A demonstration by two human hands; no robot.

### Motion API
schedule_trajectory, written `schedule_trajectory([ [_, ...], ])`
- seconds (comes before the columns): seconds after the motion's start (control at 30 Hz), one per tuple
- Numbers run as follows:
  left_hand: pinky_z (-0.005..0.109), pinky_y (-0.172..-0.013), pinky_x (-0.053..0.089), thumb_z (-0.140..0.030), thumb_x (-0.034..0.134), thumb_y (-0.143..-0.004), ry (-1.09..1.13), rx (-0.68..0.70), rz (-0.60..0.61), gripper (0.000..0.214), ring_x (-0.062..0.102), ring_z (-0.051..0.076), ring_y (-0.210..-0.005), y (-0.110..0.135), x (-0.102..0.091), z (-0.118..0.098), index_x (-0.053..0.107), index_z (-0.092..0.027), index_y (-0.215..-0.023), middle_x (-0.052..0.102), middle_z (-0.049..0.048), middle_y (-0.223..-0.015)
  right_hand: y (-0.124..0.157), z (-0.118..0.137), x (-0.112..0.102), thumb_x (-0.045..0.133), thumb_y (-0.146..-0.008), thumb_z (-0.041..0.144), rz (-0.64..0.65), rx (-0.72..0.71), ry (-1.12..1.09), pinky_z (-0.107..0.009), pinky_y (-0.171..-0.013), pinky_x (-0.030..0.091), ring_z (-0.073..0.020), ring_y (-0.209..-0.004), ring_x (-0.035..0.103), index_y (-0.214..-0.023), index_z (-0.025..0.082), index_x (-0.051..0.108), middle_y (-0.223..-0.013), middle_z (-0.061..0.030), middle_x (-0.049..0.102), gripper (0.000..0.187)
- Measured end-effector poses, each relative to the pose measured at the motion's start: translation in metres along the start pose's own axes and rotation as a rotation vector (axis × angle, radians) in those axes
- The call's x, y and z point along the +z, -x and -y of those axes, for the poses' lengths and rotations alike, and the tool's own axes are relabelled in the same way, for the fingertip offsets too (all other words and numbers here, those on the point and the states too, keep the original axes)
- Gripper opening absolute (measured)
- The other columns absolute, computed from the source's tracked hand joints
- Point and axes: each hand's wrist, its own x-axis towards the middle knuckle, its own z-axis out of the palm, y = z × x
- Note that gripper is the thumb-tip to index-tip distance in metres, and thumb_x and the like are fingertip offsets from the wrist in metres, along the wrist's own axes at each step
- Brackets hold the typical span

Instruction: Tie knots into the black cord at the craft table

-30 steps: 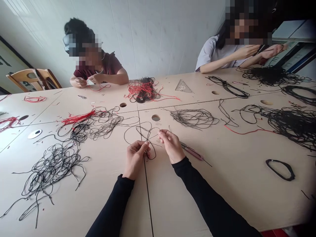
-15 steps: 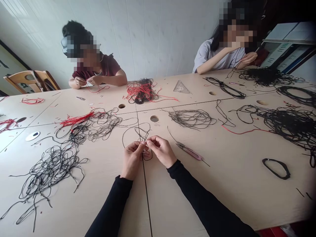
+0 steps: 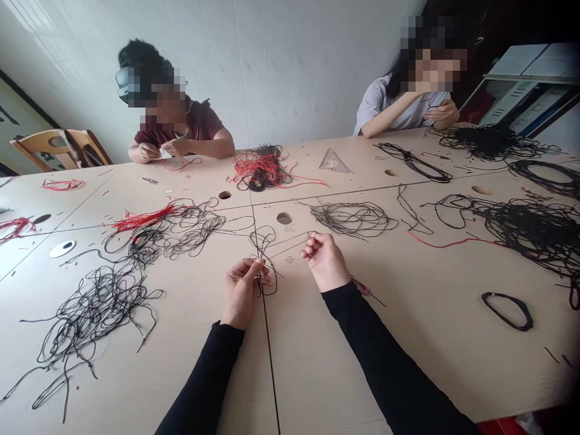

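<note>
My left hand (image 3: 242,294) rests near the table seam, with thumb and fingers pinched on a loose black cord loop (image 3: 263,279). My right hand (image 3: 324,261) is raised to the right, its fingertips pinched together. A thin black strand (image 3: 290,244) runs straight from the loop to those fingertips. Just below my right wrist lies a pink-handled hook tool (image 3: 361,286), partly hidden by my sleeve. Both forearms wear black sleeves.
Tangled black cord heaps (image 3: 97,314) (image 3: 530,229) and a red-and-black heap (image 3: 261,169) lie across the beige table (image 3: 362,344). A plastic set square (image 3: 334,162) sits further back. Two co-workers work at the far side, one with hands (image 3: 167,148) on red cord.
My right hand has moved away from my left, up and to the right, drawing out a straight strand. My left hand has stayed nearly in place on the loop.
</note>
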Motion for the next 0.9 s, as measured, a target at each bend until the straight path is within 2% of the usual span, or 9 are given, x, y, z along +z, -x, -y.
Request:
schedule_trajectory([
  [0.13, 0.023, -0.048, 0.045, -0.033, 0.075, -0.073, -0.055, -0.038, 0.054, 0.027, 0.053, 0.009, -0.05, 0.001, 0.001, -0.002, 0.058, -0.015, -0.062, 0.06, 0.0014, -0.063, -0.006, 0.011, -0.009, 0.056, -0.072, 0.039, -0.011, -0.042, 0.016, -0.029, -0.057, 0.048, -0.0139, -0.056, 0.047, -0.075, 0.024, 0.043, -0.067, 0.0012, 0.049, 0.02],
  [0.23, 0.021, -0.038, 0.038, -0.03, 0.074, -0.072, -0.134, -0.11, 0.138, 0.026, 0.048, 0.009, -0.043, 0.002, -0.001, -0.004, 0.055, -0.016, -0.06, 0.057, 0.0, -0.056, -0.004, 0.016, -0.009, 0.059, -0.071, 0.037, 0.011, -0.002, -0.039, -0.029, -0.058, 0.049, -0.0146, -0.06, 0.05, -0.074, 0.024, 0.045, -0.072, -0.0003, 0.054, 0.02],
  [0.33, 0.019, -0.032, 0.031, -0.026, 0.071, -0.071, -0.237, -0.169, 0.2, 0.022, 0.043, 0.008, -0.038, 0.002, -0.005, -0.006, 0.054, -0.017, -0.06, 0.054, -0.0017, -0.051, -0.003, 0.022, -0.009, 0.063, -0.069, 0.034, 0.047, 0.028, -0.122, -0.027, -0.055, 0.047, -0.0129, -0.057, 0.046, -0.074, 0.023, 0.048, -0.068, 0.0017, 0.05, 0.019],
  [0.43, 0.018, -0.031, 0.029, -0.024, 0.068, -0.071, -0.272, -0.175, 0.211, 0.02, 0.042, 0.007, -0.036, 0.001, -0.008, -0.006, 0.054, -0.017, -0.06, 0.053, -0.0025, -0.049, -0.005, 0.028, -0.012, 0.067, -0.069, 0.034, 0.036, -0.029, -0.137, -0.025, -0.056, 0.046, -0.0113, -0.056, 0.045, -0.081, 0.024, 0.055, -0.067, 0.0037, 0.048, 0.02],
  [0.53, 0.017, -0.031, 0.028, -0.024, 0.07, -0.071, -0.239, -0.176, 0.198, 0.021, 0.041, 0.007, -0.036, 0.001, -0.008, -0.006, 0.053, -0.017, -0.06, 0.053, -0.0027, -0.049, -0.009, 0.031, -0.021, 0.066, -0.071, 0.037, -0.017, -0.123, -0.116, -0.026, -0.062, 0.048, -0.0107, -0.061, 0.051, -0.094, 0.025, 0.061, -0.077, 0.003, 0.058, 0.026],
  [0.63, 0.019, -0.033, 0.033, -0.029, 0.073, -0.073, -0.151, -0.139, 0.158, 0.024, 0.045, 0.008, -0.039, 0.0, -0.006, -0.005, 0.054, -0.017, -0.063, 0.054, -0.0023, -0.053, -0.013, 0.027, -0.031, 0.065, -0.072, 0.038, -0.062, -0.098, 0.124, -0.029, -0.063, 0.049, -0.0135, -0.066, 0.055, -0.101, 0.023, 0.061, -0.088, -0.0021, 0.066, 0.033],
  [0.73, 0.021, -0.04, 0.042, -0.034, 0.076, -0.074, -0.034, -0.048, 0.045, 0.028, 0.049, 0.008, -0.044, -0.001, -0.004, -0.005, 0.056, -0.016, -0.066, 0.056, -0.0017, -0.062, -0.011, 0.019, -0.036, 0.066, -0.073, 0.039, -0.124, -0.125, 0.622, -0.032, -0.061, 0.047, -0.0178, -0.067, 0.055, -0.095, 0.019, 0.06, -0.086, -0.0077, 0.067, 0.03],
  [0.8, 0.021, -0.043, 0.045, -0.035, 0.077, -0.073, 0.017, -0.009, -0.012, 0.03, 0.051, 0.007, -0.047, -0.002, -0.003, -0.005, 0.056, -0.015, -0.066, 0.056, -0.0016, -0.067, -0.007, 0.015, -0.033, 0.062, -0.077, 0.043, -0.244, -0.28, 0.859, -0.035, -0.065, 0.047, -0.02, -0.07, 0.056, -0.097, 0.018, 0.057, -0.089, -0.0095, 0.065, 0.033],
  [0.9, 0.021, -0.045, 0.046, -0.035, 0.079, -0.072, 0.04, 0.015, -0.041, 0.031, 0.052, 0.007, -0.051, -0.003, -0.003, -0.003, 0.056, -0.015, -0.068, 0.056, -0.0016, -0.069, 0.004, 0.014, -0.021, 0.058, -0.081, 0.041, -0.4, -0.547, 0.976, -0.038, -0.074, 0.047, -0.0219, -0.077, 0.055, -0.108, 0.015, 0.051, -0.092, -0.0101, 0.061, 0.038],
])
